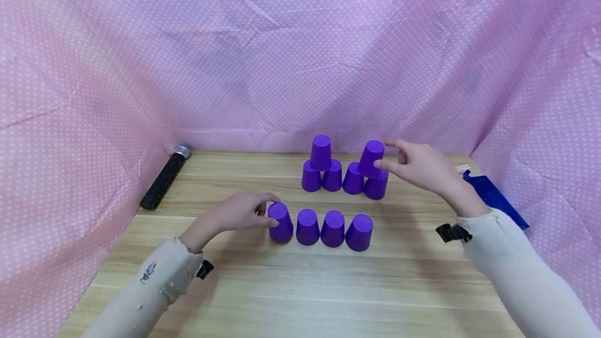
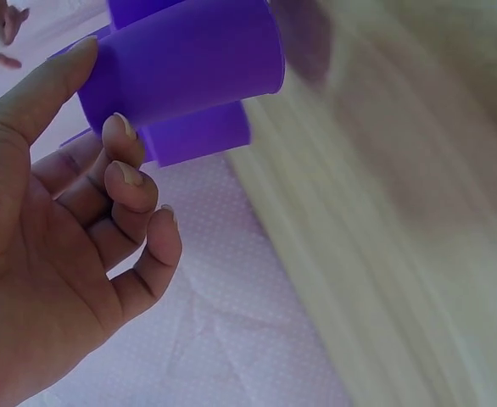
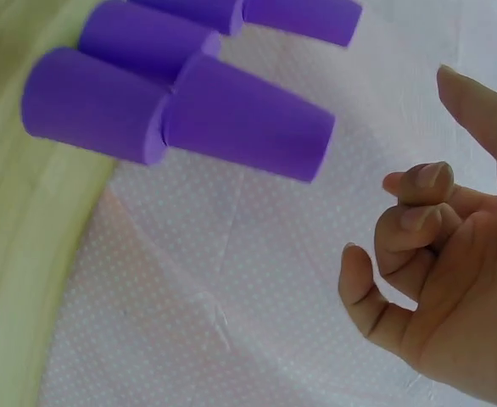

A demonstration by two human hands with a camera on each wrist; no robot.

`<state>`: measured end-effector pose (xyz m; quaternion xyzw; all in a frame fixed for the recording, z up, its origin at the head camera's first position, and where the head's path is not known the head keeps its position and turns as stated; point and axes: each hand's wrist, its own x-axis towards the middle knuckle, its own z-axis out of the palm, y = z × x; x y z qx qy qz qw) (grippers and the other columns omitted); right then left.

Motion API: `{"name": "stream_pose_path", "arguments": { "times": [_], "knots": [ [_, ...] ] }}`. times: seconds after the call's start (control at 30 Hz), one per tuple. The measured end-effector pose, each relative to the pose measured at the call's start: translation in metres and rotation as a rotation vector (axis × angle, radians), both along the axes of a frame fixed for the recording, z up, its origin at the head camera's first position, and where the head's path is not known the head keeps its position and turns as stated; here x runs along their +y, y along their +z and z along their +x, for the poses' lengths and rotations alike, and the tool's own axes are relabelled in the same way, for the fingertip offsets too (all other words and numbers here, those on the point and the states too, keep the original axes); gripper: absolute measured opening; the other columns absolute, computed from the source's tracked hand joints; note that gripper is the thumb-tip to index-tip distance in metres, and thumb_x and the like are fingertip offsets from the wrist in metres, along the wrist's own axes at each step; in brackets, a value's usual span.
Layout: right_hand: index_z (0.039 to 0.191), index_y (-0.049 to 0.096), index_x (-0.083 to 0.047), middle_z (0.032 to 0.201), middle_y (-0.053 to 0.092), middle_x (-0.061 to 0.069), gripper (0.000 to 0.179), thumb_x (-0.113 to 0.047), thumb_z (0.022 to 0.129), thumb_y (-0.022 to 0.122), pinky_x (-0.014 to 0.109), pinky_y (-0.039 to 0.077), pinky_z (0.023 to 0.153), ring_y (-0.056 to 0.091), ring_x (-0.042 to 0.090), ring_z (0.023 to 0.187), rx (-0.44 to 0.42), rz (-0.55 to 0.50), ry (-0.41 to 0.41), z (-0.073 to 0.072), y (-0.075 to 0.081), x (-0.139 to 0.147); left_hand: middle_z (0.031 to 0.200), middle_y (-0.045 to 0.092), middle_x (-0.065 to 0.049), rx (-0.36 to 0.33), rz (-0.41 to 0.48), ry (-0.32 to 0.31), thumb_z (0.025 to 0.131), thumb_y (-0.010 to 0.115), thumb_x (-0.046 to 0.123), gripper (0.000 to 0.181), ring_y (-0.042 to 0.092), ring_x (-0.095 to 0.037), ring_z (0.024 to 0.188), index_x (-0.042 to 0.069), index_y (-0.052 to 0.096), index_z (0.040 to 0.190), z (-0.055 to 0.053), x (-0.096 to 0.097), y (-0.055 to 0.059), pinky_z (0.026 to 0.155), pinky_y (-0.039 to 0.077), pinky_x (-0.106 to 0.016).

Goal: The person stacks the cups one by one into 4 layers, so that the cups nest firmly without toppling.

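Note:
Upside-down purple cups stand on the table. In the head view, my left hand (image 1: 241,212) pinches the top of the leftmost front cup (image 1: 281,226) between thumb and fingers; the left wrist view shows this cup (image 2: 198,64) up close. Three more cups (image 1: 333,229) line up to its right. Behind them are two small stacks, each with one cup resting on two. My right hand (image 1: 418,166) is beside the top cup (image 1: 371,158) of the right stack. In the right wrist view, a gap separates the spread thumb and loosely bent fingers from that cup (image 3: 248,119).
A black microphone (image 1: 164,179) lies at the table's left back. On the right edge is a blue cloth-like item (image 1: 497,200), partly behind the right sleeve. Pink dotted fabric (image 1: 281,56) hangs around the wooden table (image 1: 300,296).

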<state>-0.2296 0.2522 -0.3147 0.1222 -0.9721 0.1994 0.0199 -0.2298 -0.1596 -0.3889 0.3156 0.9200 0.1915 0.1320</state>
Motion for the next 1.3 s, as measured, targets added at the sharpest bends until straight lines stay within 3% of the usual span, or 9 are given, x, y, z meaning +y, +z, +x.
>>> {"name": "stream_pose_path", "arguments": {
  "times": [0.27,0.47,0.73,0.93,1.13,1.3],
  "knots": [
    [0.130,0.066,-0.017,0.062,0.048,-0.008,0.053,-0.054,0.091,0.067,0.027,0.035,0.050,0.043,0.008,0.053,-0.036,0.048,0.171,0.031,-0.032,-0.011,0.078,0.060,0.007,-0.012,0.031,0.005,0.086,0.075,0.048,0.050,0.053,-0.008,0.067,0.020,0.065,0.126,-0.012,0.005,0.025,0.061,0.044,-0.027],
    [0.129,0.066,-0.012,0.064,0.050,-0.012,0.060,-0.057,0.088,0.068,0.023,0.037,0.052,0.044,0.003,0.055,-0.123,0.066,0.287,0.043,-0.060,-0.016,0.078,0.060,0.006,0.025,0.026,-0.008,0.086,0.074,0.050,0.050,0.053,-0.010,0.067,0.021,0.064,0.126,-0.021,0.016,0.047,0.061,0.045,-0.029],
    [0.130,0.064,-0.016,0.062,0.049,-0.013,0.063,-0.056,0.083,0.074,0.022,0.037,0.052,0.044,0.002,0.056,-0.143,0.068,0.313,0.052,-0.081,-0.022,0.080,0.060,0.005,0.035,0.050,-0.025,0.086,0.075,0.049,0.046,0.054,-0.012,0.069,0.026,0.065,0.125,-0.032,0.033,0.069,0.062,0.045,-0.030],
    [0.130,0.064,-0.019,0.061,0.047,-0.014,0.062,-0.053,0.080,0.078,0.023,0.036,0.050,0.044,0.003,0.055,-0.172,0.061,0.290,0.054,-0.084,-0.026,0.080,0.060,0.004,0.057,0.078,-0.062,0.087,0.075,0.048,0.046,0.054,-0.013,0.069,0.024,0.065,0.126,-0.042,0.048,0.083,0.062,0.044,-0.031],
    [0.125,0.066,-0.017,0.065,0.052,-0.015,0.058,-0.051,0.080,0.079,0.024,0.039,0.055,0.046,0.004,0.058,-0.140,0.084,0.299,0.052,-0.087,-0.029,0.076,0.059,0.004,0.100,0.098,-0.114,0.088,0.075,0.045,0.045,0.052,-0.012,0.068,0.021,0.067,0.125,-0.053,0.066,0.093,0.063,0.044,-0.030],
    [0.121,0.068,-0.015,0.063,0.050,-0.014,0.055,-0.048,0.079,0.080,0.025,0.039,0.056,0.045,0.004,0.057,-0.112,0.089,0.302,0.050,-0.089,-0.031,0.079,0.061,0.005,0.121,0.071,-0.103,0.087,0.073,0.050,0.050,0.055,-0.012,0.071,0.020,0.065,0.126,-0.059,0.082,0.101,0.066,0.046,-0.030]
  ]
}}
